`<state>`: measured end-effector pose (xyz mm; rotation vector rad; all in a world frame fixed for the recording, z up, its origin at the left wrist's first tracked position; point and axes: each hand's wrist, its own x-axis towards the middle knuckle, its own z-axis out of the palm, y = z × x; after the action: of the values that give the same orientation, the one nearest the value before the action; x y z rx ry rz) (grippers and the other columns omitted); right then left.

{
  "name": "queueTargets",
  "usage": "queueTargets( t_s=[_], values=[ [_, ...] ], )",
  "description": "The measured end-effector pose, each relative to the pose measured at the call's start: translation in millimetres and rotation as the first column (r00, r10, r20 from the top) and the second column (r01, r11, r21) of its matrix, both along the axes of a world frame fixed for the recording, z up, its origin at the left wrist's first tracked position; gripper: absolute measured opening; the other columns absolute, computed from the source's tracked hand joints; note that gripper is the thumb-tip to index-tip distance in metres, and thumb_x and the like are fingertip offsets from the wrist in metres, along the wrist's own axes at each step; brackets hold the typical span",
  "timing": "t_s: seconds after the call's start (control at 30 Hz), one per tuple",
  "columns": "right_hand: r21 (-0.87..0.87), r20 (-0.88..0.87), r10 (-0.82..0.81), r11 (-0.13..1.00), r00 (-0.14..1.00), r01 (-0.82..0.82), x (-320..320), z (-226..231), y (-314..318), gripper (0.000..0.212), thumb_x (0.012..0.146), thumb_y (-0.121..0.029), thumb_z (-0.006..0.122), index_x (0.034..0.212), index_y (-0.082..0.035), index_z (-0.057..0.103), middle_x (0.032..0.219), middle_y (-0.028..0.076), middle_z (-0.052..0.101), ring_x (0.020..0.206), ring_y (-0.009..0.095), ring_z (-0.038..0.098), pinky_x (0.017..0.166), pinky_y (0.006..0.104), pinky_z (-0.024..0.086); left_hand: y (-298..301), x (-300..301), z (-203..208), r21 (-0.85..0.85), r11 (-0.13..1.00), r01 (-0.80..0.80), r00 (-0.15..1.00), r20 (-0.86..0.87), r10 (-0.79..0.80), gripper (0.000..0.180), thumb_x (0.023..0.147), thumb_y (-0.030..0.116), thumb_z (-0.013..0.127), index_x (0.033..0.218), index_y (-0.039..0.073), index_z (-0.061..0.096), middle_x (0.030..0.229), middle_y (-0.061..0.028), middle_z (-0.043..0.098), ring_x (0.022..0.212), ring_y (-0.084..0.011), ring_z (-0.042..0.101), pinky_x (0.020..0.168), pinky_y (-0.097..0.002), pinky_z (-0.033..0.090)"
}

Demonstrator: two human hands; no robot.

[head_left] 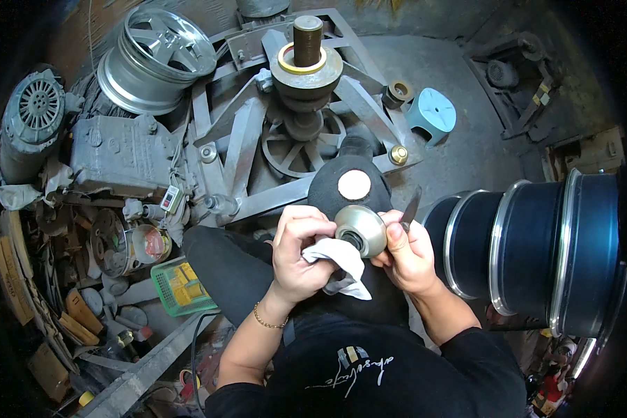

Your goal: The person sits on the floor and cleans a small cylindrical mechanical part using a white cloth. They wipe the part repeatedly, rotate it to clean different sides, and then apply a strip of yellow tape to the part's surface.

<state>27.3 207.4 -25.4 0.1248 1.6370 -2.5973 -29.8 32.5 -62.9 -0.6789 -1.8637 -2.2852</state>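
Over my lap, both hands hold a silver, cone-shaped metal piece [371, 228] with a dark hole facing the cloth. My left hand [298, 247] is closed round a folded white cloth [352, 265], its fingertips against the cone's left side. The cloth hangs below the hole. My right hand [407, 254] grips the cone's right edge between thumb and fingers. A dark knife-like blade [412, 205] sticks up from that same hand; its handle is hidden.
Ahead stands a heavy metal frame [240, 150] with a threaded shaft [307, 42]. Wheel rims [529, 237] line up on the right; another rim [153, 63] lies at far left. A light-blue stool [433, 111], a green basket [161, 284] and an electric motor [38, 104] surround me.
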Motion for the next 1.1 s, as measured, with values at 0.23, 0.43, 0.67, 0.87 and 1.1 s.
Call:
queueTargets(
  t_s=[0.23,0.43,0.67,0.87,1.1],
  values=[
    [-0.079,-0.030,0.023,0.997,0.999,-0.025,-0.4,-4.1,2.9,0.031,0.107,-0.033,0.048,0.105,-0.002,0.056,0.078,0.004,0.049,0.056,0.007,0.038,0.050,0.0247,0.031,-9.1,-14.2,-4.0,0.027,0.988,0.153,0.987,0.049,-0.154,0.039,0.070,-0.014,0.073,0.105,0.003,0.069,0.105,-0.0085,0.057,0.089,-0.0137,0.060,0.077,-0.0250,0.049],
    [0.193,-0.232,0.005,0.980,0.973,0.041,3.5,-7.5,-7.5,0.028,0.107,-0.028,0.049,0.101,-0.003,0.058,0.086,0.004,0.056,0.067,0.008,0.047,0.061,0.0240,0.038,-5.6,-6.6,6.7,0.131,0.982,0.138,0.960,0.227,-0.166,0.019,0.080,-0.011,0.067,0.094,0.001,0.065,0.103,-0.0082,0.056,0.095,-0.0151,0.057,0.087,-0.0270,0.046],
    [0.237,-0.329,-0.037,0.964,0.944,0.120,2.2,-11.8,-14.8,0.029,0.107,-0.029,0.049,0.102,-0.002,0.058,0.086,0.005,0.057,0.068,0.009,0.048,0.062,0.0250,0.040,2.1,2.8,23.3,0.232,0.947,0.223,0.931,0.238,-0.277,0.062,0.068,-0.010,0.079,0.120,0.004,0.049,0.112,-0.0073,0.046,0.095,-0.0138,0.051,0.086,-0.0277,0.044],
    [-0.048,-0.036,0.005,0.999,0.999,-0.007,-1.3,-0.4,-3.1,0.030,0.108,-0.031,0.046,0.102,-0.004,0.056,0.078,0.001,0.050,0.062,0.006,0.041,0.055,0.0223,0.034,-1.7,3.1,0.4,0.160,0.964,0.213,0.961,0.144,-0.236,0.061,0.064,-0.013,0.081,0.117,0.006,0.058,0.115,-0.0079,0.048,0.095,-0.0130,0.053,0.083,-0.0266,0.046],
    [-0.235,0.057,0.039,0.972,0.998,-0.025,-6.4,0.9,5.5,0.031,0.109,-0.033,0.044,0.104,-0.004,0.055,0.073,0.001,0.047,0.055,0.006,0.036,0.050,0.0224,0.031,-8.9,-9.7,-0.5,0.248,0.947,0.205,0.925,0.267,-0.270,0.026,0.081,-0.010,0.064,0.104,0.001,0.062,0.105,-0.0106,0.061,0.094,-0.0143,0.061,0.084,-0.0261,0.049]
  ],
)
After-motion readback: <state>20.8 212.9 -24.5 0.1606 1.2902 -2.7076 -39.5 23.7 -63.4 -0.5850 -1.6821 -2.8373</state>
